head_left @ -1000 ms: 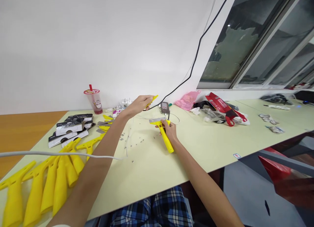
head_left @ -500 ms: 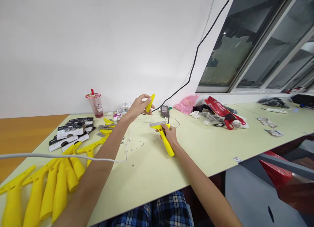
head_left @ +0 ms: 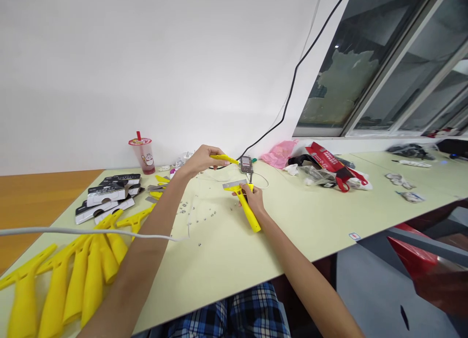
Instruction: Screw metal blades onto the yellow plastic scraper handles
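While the left hand (head_left: 205,159) pinches one slim yellow plastic piece (head_left: 229,159), the right hand (head_left: 255,199) grasps one yellow-handled scraper (head_left: 250,215) at the worktop (head_left: 300,221).

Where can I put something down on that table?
Bare tabletop lies to the right of the right grip, in front of the red packaging. Another free patch sits between the scattered metal bits and the plaid lap. The left is crowded: yellow handles, boxes.
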### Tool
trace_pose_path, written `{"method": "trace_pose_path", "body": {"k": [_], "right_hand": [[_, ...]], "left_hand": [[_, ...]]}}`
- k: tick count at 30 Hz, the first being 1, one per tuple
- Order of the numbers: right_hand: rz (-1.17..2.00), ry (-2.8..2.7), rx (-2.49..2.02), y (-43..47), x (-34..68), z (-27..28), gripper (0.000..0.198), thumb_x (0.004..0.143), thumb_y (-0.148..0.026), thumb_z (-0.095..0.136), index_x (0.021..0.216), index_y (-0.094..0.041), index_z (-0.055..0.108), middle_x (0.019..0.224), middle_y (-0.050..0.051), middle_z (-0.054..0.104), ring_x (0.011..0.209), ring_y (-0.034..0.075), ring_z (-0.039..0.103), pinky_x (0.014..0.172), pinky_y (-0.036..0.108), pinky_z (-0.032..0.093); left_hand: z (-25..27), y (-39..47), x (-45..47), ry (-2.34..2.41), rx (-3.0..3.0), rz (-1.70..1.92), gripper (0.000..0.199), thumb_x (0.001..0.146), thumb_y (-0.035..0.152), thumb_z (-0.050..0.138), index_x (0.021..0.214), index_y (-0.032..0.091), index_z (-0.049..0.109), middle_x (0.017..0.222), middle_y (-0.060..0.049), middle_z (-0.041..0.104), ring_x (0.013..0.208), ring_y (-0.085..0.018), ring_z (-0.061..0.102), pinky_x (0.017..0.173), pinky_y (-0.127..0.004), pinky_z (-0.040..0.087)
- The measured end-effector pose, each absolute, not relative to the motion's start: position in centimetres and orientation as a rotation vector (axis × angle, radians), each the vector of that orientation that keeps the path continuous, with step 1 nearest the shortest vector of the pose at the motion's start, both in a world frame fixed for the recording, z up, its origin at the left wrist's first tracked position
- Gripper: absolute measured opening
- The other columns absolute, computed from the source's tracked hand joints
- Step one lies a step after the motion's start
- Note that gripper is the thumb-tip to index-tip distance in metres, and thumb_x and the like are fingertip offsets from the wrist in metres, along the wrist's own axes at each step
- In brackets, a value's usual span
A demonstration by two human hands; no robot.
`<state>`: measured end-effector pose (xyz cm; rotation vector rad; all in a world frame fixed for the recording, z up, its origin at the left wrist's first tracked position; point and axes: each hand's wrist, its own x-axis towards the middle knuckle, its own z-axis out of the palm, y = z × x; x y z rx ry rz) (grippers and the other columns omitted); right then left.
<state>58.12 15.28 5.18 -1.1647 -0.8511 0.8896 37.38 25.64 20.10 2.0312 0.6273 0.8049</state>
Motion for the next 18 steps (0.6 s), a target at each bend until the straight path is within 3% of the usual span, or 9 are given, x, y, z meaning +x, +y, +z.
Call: {"method": "trace_pose_path", "body": {"k": [8,13,18], "right_hand": [[0.902,-0.865,-1.139,15.4,58.2,5.0,0.039,0.089,-0.049,0.086,0.08,-0.017,0.066,0.079,0.013,0.081,0.049,0.019,0.07,0.039,0.027,0.055],[0.902,-0.869,-1.143,15.5,58.2,4.8,0.039,0.089,-0.049,0.087,0.08,-0.017,0.066,0.077,0.012,0.082,0.039,0.014,0.061,0.037,0.026,0.053],[0.89,-0.866,-1.144,15.5,58.1,4.7,0.038,0.088,-0.047,0.087,0.078,-0.017,0.066,0.075,0.011,0.081,0.041,0.016,0.064,0.036,0.026,0.052]], "left_hand": [[20.3,25.4,37.3,0.575,1.893,0.809,0.033,0.079,0.048,0.094,0.089,0.018,0.085,0.085,-0.006,0.072,0.076,-0.015,0.059,0.07,-0.031,0.048],[19.9,26.3,36.8,0.754,2.154,0.775,0.031,0.076,0.044,0.092,0.093,0.019,0.087,0.09,-0.008,0.079,0.078,-0.02,0.066,0.064,-0.031,0.045],[19.2,26.9,37.1,0.806,2.211,0.596,0.035,0.068,0.041,0.095,0.091,0.019,0.079,0.093,-0.008,0.083,0.071,-0.019,0.066,0.061,-0.03,0.043]]}}
